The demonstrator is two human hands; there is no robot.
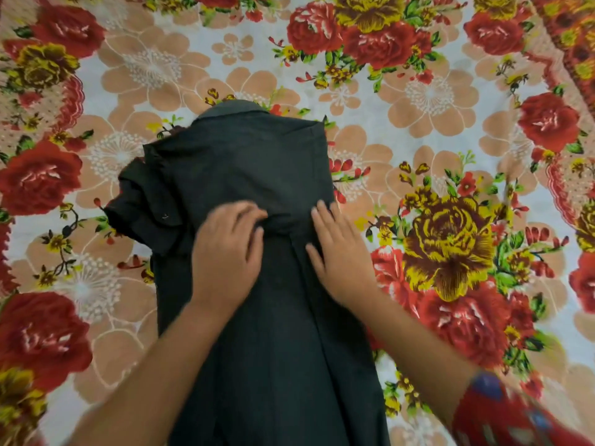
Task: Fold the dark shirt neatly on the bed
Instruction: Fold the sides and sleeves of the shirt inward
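Note:
The dark shirt (257, 162) lies back-up on the bed, collar at the far end and hem running out of view at the near edge. Its right side is folded straight inward. Its left sleeve (141, 201) sits bunched at the left. My left hand (227, 252) rests on the middle of the shirt, fingers bent and pinching a small ridge of cloth. My right hand (338, 252) lies flat, fingers apart, on the shirt's right edge.
A floral bedsheet (450, 123) with red and yellow roses covers the whole bed around the shirt. A red patterned sleeve (502, 413) shows on my right arm at the lower right.

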